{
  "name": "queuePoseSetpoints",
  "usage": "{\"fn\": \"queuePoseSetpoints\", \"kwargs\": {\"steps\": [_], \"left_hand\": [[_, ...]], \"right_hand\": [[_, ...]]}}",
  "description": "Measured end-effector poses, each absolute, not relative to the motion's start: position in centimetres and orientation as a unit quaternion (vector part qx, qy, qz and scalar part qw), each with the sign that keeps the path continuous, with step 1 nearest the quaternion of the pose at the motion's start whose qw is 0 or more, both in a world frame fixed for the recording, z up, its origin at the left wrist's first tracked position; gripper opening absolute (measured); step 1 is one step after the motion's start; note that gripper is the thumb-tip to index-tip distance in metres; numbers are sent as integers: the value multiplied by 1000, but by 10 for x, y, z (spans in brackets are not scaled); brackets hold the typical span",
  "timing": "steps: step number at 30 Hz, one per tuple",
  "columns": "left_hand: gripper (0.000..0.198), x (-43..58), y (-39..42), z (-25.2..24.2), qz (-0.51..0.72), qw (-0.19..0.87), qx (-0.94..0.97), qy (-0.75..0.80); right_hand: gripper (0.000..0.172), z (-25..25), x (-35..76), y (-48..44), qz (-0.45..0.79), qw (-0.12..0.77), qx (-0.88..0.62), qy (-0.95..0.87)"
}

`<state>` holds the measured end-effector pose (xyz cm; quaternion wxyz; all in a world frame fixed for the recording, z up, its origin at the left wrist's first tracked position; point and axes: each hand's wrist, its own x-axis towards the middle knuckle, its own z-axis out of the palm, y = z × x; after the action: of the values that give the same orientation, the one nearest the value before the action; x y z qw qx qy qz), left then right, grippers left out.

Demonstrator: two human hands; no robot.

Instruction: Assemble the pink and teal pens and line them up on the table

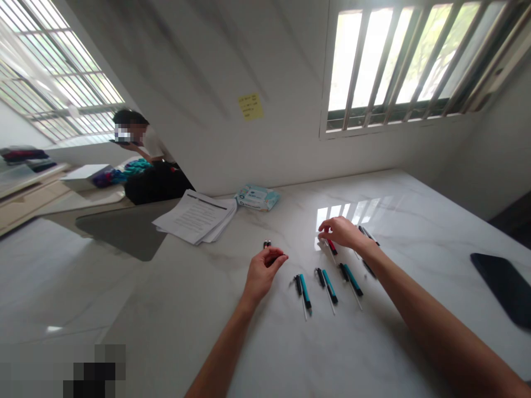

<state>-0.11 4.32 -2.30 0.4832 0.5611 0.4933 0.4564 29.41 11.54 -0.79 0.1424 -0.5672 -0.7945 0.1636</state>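
My left hand (262, 275) is curled above the white marble table (174, 331), with a dark piece showing in its fingers. Just beyond it, a small black and silver pen part (266, 244) stands on the marble. My right hand (339, 232) rests its fingertips at a pen with a red section (331, 247), and I cannot tell whether they grip it. Between my hands lie several teal and black pens (329, 286), each with a thin white refill (331, 301) beside it. Two dark pen pieces (368, 268) lie partly hidden beyond my right wrist.
A stack of printed papers (194, 216) and a packet of wet wipes (256, 198) lie at the table's far edge. A dark phone (508, 288) lies at the right. A person (136, 138) stands beyond the table at the left, near a black bag (155, 183).
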Motion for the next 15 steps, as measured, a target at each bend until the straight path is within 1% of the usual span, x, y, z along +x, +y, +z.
{"fn": "queuePoseSetpoints", "kwargs": {"steps": [3, 4, 6, 8, 10, 13, 15], "left_hand": [[27, -2, 43, -22, 461, 488, 558, 488], [27, -2, 43, -21, 462, 489, 555, 489], [27, -2, 42, -19, 466, 490, 550, 490], [25, -1, 42, -17, 472, 489, 545, 491], [23, -1, 42, -16, 480, 485, 541, 492], [22, -3, 43, -18, 490, 486, 523, 500], [24, -4, 44, -19, 494, 498, 504, 503]], "right_hand": [[19, -11, 290, 117, 160, 145, -563, -798], [19, -11, 288, 117, 155, 159, -560, -798], [20, -9, 282, 115, 164, 215, -553, -788], [21, -4, 273, 111, 211, 287, -539, -763], [25, 2, 260, 104, 285, 339, -506, -740], [30, 9, 239, 93, 382, 362, -442, -726], [30, 10, 229, 88, 416, 366, -425, -715]]}}
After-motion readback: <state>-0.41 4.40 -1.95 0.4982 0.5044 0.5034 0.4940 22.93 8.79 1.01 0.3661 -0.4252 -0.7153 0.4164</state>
